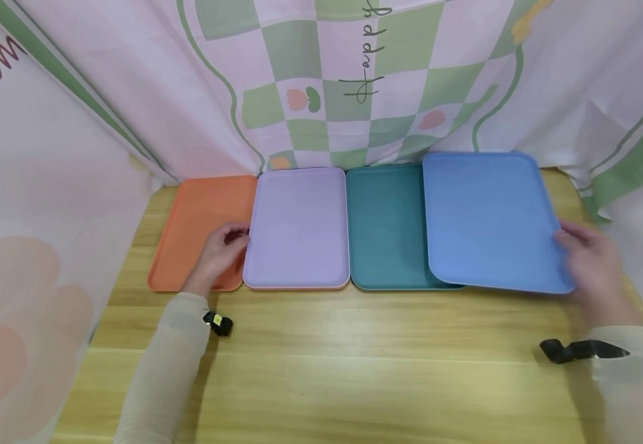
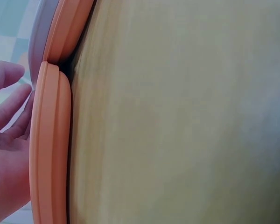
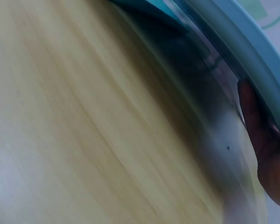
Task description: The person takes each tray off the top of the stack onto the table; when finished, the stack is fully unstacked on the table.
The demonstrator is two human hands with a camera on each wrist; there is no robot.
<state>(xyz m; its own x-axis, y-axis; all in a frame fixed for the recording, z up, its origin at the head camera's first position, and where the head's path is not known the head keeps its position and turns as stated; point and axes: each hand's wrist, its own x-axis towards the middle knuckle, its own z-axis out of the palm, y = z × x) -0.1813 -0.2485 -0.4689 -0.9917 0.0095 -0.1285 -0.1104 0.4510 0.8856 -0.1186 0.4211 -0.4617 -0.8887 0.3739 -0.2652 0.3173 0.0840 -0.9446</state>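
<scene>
Four colours of rectangular tray line the back of the table. My right hand (image 1: 598,265) grips the right edge of a blue tray (image 1: 490,219), fingers beneath its rim in the right wrist view. That tray is raised and tilted, and its left part overlaps the teal tray (image 1: 384,228). My left hand (image 1: 218,253) is over the orange tray (image 1: 190,216), its loosely bent fingertips right at the left edge of the lavender tray (image 1: 299,228). An orange rim (image 2: 67,32) shows directly under the lavender tray in the left wrist view.
A wood-grain table (image 1: 354,364) extends in front of the trays. Behind them hangs a patterned cloth (image 1: 343,80) that reaches the table's back edge, with more cloth at both sides. A black wrist camera (image 1: 218,322) sits on the left wrist, another (image 1: 562,350) on the right.
</scene>
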